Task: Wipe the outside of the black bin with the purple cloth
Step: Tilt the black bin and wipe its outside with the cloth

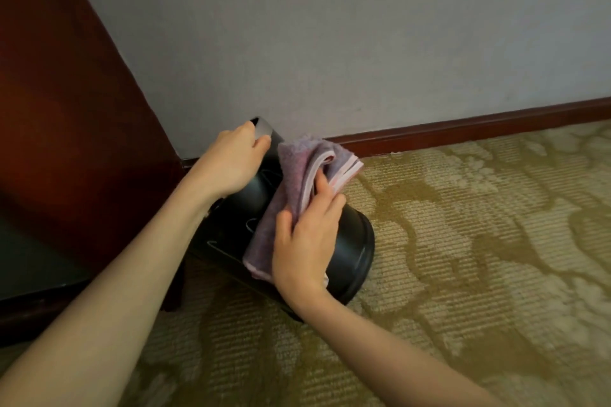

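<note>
The black bin (350, 241) is tipped on the carpet (463, 241), rim clenched by the left hand (231, 162); purple cloth (297, 182) is pinned under the right hand (304, 241), bin's near side mostly hidden.

Black bin (350, 241) tipped over on patterned carpet (479, 241) near a grey wall (330, 43), left hand (228, 162) gripping its rim, right hand (304, 241) pressing a folded purple cloth (291, 182) against its side

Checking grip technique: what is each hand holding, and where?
Left hand grips the tilted black plastic bin at its rim; right hand presses the folded purple cloth against its side.
</note>
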`<state>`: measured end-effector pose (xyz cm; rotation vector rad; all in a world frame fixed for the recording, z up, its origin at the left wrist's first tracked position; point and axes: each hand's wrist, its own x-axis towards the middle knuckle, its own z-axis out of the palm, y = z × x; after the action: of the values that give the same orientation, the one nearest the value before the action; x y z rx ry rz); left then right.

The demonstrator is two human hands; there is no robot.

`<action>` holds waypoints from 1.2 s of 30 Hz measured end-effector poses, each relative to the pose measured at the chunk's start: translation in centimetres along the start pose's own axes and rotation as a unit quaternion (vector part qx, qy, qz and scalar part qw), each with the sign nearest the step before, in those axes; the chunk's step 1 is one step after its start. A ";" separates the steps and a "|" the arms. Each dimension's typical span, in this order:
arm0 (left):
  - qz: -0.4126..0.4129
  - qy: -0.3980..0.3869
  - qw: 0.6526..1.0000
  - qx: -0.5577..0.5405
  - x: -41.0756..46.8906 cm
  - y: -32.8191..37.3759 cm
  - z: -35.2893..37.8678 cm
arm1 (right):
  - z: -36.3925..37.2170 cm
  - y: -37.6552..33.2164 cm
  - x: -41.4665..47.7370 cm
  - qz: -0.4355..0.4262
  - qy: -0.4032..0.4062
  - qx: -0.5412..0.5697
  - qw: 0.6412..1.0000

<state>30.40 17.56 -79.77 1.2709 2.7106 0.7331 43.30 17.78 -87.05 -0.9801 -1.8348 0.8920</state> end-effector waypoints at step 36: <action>-0.103 -0.064 0.942 -0.313 -1.8 0.1 -0.5 | 0.5 -3.5 1.4 0.083 -0.008 0.101 0.991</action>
<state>31.50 16.08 -79.58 0.8326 2.1768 1.2867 41.43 17.31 -83.75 -1.0098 -1.6554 1.1653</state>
